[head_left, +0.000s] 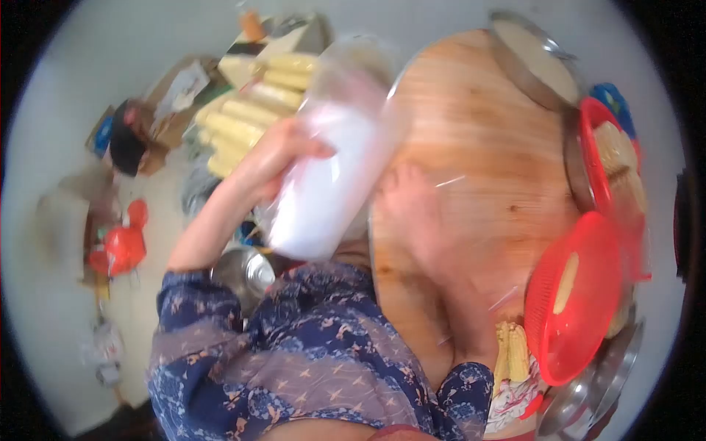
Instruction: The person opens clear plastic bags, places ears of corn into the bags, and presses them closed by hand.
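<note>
My left hand [287, 151] is closed on the side of a translucent whitish plastic container [331, 173], which is tilted and blurred by motion. The container hangs beside the left edge of a large round wooden board [485, 140]. At that edge, partly over the board, is my right hand [404, 192]. Its fingers are smeared by motion, so I cannot make out whether they grip or touch anything. Left of the container lies a pile of pale yellow sticks [239, 121].
A red colander [540, 323] holding one yellow piece stands at the board's right. Beyond it are another red basket [596, 117] and a metal pan [507, 59] with pale contents. A metal bowl [239, 275] sits near my left elbow. A red bag [121, 250] lies farther left.
</note>
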A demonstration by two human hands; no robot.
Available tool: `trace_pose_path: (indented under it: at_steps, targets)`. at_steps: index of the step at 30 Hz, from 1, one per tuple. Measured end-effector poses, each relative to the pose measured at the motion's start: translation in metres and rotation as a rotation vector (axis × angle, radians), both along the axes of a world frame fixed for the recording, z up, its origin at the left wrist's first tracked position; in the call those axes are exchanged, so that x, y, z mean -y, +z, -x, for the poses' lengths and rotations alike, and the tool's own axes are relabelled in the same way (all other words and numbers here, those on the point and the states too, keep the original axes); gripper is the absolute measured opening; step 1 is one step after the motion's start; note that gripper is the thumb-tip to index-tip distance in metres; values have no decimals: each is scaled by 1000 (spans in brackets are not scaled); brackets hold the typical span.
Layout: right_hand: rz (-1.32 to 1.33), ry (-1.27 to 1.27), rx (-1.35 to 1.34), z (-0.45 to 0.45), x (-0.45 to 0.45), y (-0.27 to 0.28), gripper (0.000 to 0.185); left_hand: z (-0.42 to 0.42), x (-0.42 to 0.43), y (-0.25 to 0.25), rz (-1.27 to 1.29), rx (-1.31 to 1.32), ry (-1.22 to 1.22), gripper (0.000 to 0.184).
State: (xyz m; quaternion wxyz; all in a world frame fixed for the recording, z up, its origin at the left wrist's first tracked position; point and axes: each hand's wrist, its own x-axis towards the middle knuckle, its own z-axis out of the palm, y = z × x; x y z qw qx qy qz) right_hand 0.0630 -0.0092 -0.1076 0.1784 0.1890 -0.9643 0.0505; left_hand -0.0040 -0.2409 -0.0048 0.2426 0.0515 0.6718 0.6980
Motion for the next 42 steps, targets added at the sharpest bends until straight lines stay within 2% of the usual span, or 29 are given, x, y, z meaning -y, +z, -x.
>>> trace_pose_path:
  at_steps: [1, 3, 5, 7, 9, 10, 11, 12, 13, 15, 17, 19, 21, 22, 24, 25, 27, 28, 29, 30, 32, 33, 34, 35, 37, 39, 42]
  targets:
    - [-94, -26, -27, -4, -1, -6, 25, -9, 0, -1, -83, 8, 59, 39]
    - [33, 25, -73, -15, -6, -2, 24, -17, 11, -15, -167, 22, 126, 47]
    - [374, -31, 119, -17, -14, 5, 23, -20, 13, -22, -374, -48, 180, 49]
    - [1023, 10, 403, -11, -24, 21, 22, -12, 11, -20, -536, -39, 95, 50]
    - [1439, 268, 403, -1, -23, 29, 42, -20, -1, -17, -716, 116, 246, 55]
    - [1530, 356, 451, 18, -10, 17, 46, -25, -10, -43, -369, -406, 387, 59]
    - [1614, 445, 482, 21, -10, 32, 52, -29, -31, -59, -42, -939, 503, 64]
    - [1538, 357, 453, 8, -15, 40, 54, -28, -46, -64, -55, -971, 531, 66]
    - [1462, 263, 437, -13, -17, 78, 57, -31, -67, -58, -72, -996, 566, 69]
    - [1612, 401, 440, -10, -24, 89, 64, -30, -101, -39, -132, -935, 494, 67]
    - [1597, 253, 294, -25, -27, 100, 63, -20, -115, -29, 2, -1006, 474, 69]
    - [1565, 110, 173, -44, -43, 109, 62, -29, -134, -13, -105, -795, 431, 72]
    - [1603, 169, 130, -71, -59, 119, 71, -47, -154, 1, -182, -646, 377, 73]
    - [1551, 116, 85, -49, -68, 87, 62, 1, -154, -65, -209, -851, 289, 72]
    - [1619, 78, -8, -61, -84, 95, 59, 16, -180, -74, -250, -1110, 166, 71]
    - [1677, 98, -63, -78, -92, 104, 56, -5, -203, -59, -302, -820, 283, 70]
    - [1569, 37, -277, -136, -108, 124, 52, -39, -219, -33, -354, -572, 381, 69]
    - [1527, 43, -410, -159, -113, 130, 53, -43, -219, -23, -601, -236, 185, 69]
    - [1554, -55, -387, -180, -117, 134, 55, -28, -220, -44, -815, 175, 0, 69]
    - [1582, -120, -402, -218, -119, 150, 57, -3, -218, -67, -1047, 133, -588, 63]
    - [1591, -200, -620, -274, -128, 153, 62, 4, -223, -64, -1016, 131, -704, 61]
    - [1379, -308, -807, -299, -136, 151, 60, 7, -227, -66, -980, 134, -804, 59]
    - [1143, -475, -994, -324, -144, 150, 57, 13, -228, -71, -898, 82, -678, 55]
    - [926, -666, -1167, -349, -153, 149, 55, 18, -228, -74, -899, 87, -681, 55]
    - [836, -857, -1418, -406, -162, 152, 45, 28, -227, -79, -747, 16, -488, 51]
    - [645, -976, -1631, -464, -177, 150, 41, 48, -222, -93, -732, -1, -516, 49]
    - [436, -1369, -1660, -559, -178, 139, 42, 59, -218, -100, -684, -36, -542, 45]
